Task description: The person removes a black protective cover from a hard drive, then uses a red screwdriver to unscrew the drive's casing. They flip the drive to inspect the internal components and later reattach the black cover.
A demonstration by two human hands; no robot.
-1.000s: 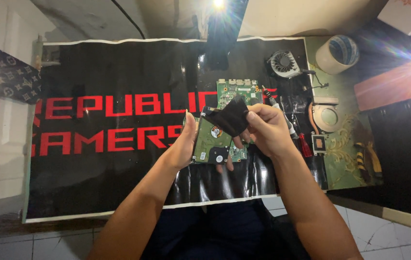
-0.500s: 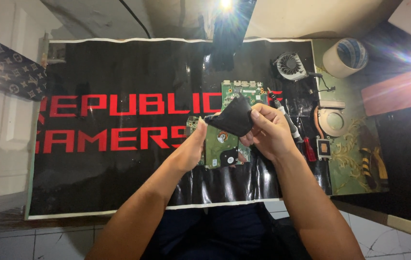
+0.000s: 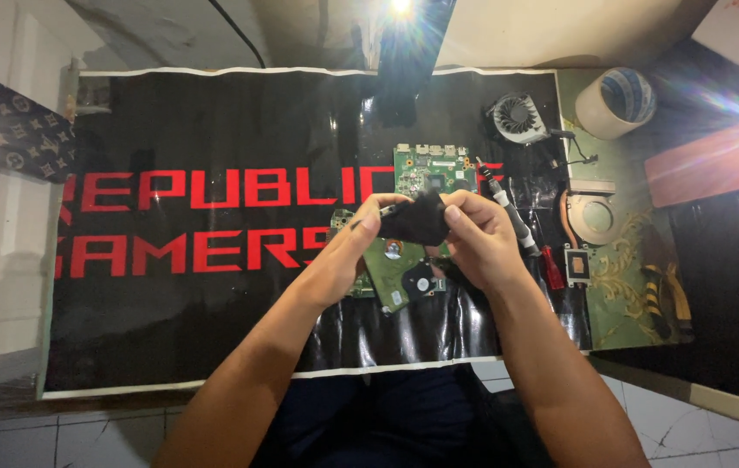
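Two hands meet above the green circuit board [image 3: 426,173] on the black mat [image 3: 213,303]: the left hand [image 3: 343,260] and right hand [image 3: 478,238] both pinch a small black piece [image 3: 414,218]. Right of the board lie a fan [image 3: 517,117] and tape roll [image 3: 616,102].

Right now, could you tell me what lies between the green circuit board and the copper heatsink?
In the head view, a screwdriver lies between the circuit board and the heatsink.
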